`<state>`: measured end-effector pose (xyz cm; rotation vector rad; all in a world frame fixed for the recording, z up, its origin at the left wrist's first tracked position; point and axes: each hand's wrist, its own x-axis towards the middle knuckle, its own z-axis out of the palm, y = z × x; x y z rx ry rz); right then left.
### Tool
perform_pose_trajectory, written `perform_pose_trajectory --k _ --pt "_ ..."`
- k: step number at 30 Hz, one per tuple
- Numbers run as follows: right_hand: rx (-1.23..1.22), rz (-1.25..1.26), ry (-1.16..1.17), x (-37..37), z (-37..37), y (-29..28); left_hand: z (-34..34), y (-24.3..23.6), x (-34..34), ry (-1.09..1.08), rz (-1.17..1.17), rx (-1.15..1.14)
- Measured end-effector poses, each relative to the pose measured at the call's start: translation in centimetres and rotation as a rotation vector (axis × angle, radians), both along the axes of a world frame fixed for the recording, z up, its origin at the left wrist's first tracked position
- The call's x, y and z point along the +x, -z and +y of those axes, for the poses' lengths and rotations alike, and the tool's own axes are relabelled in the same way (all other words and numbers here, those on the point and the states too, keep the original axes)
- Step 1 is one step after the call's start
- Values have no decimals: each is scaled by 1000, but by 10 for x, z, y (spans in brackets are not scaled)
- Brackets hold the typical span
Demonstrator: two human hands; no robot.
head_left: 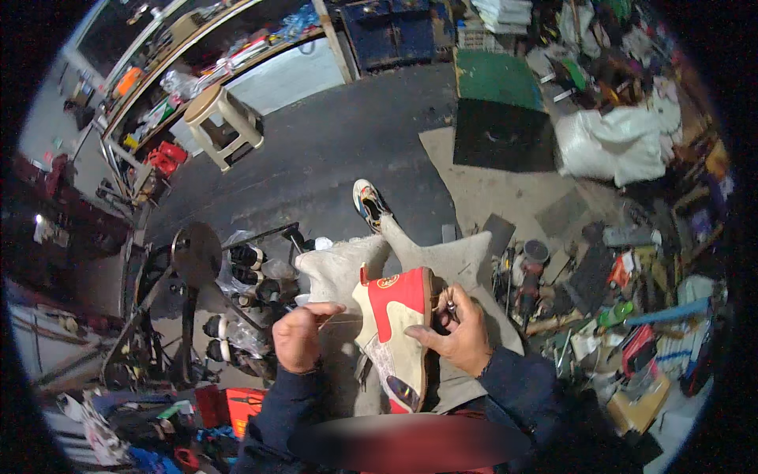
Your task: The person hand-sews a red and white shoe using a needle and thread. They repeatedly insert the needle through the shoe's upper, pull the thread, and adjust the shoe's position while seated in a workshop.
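Observation:
A cream sneaker (410,319) with a red panel lies on its side across my lap, its sole edge facing right. My right hand (466,333) grips it there, thumb pressed on the cream upper. The curled fingers of that hand also touch something small and dark beside the sole, too unclear to name. Left of the sneaker, my left hand (297,338) is closed in a pinch, apart from the shoe. A faint thin line seems to run from its fingertips toward the upper; what the pinch holds is too small to tell. Grey cloth (347,265) covers my legs.
A black metal stand with a round plate (197,253) rises at left, near several shoes (219,338). Tools and scraps crowd the floor at right, around a green bottle (616,314). Farther off are a stool (223,126), a green-topped box (501,118) and a white sack (616,146).

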<state>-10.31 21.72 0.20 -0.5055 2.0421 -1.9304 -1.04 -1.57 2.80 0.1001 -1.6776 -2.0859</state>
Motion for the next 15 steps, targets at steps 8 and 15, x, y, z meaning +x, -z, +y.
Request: perform_pose_trajectory --k 8,15 --pt "53 132 53 1 -11 4 -13 13 -17 2 -67 562" --pt "118 171 49 -2 -21 5 -98 40 -18 -222 -28 603"
